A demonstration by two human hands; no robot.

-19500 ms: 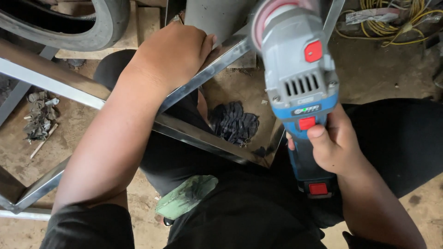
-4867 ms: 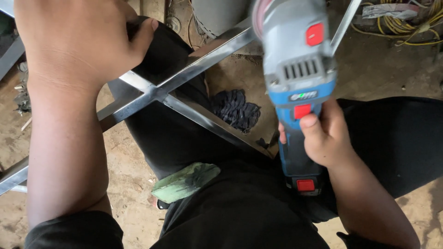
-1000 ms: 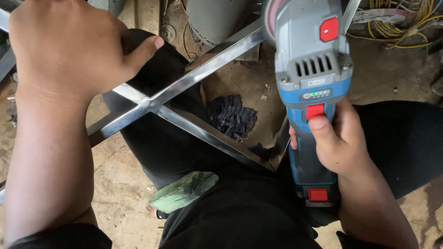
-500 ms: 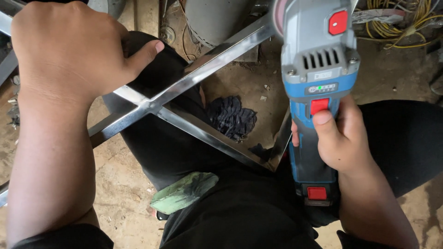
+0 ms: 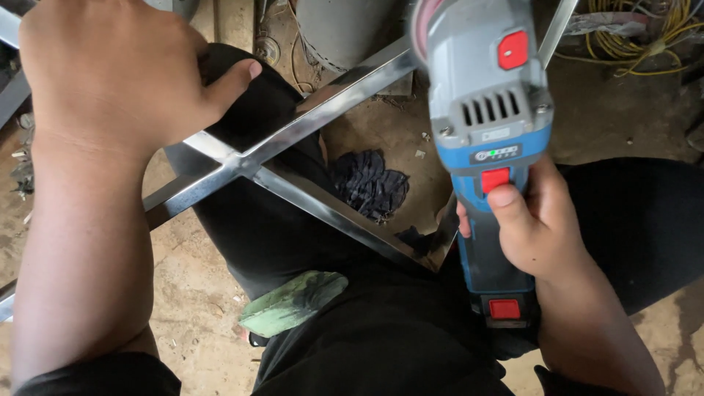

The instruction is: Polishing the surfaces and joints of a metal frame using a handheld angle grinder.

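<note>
Grinder (image 5: 490, 132) sits a little higher than a moment ago, its disc end at the crossed steel frame (image 5: 293, 172) over the lap. Right hand (image 5: 539, 231) stays clamped on its handle; left hand (image 5: 110, 73) presses the frame.

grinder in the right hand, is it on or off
Cannot tell. The right hand grips the grinder, thumb beside its red switch, but the disc is mostly out of view, no sparks.
</note>
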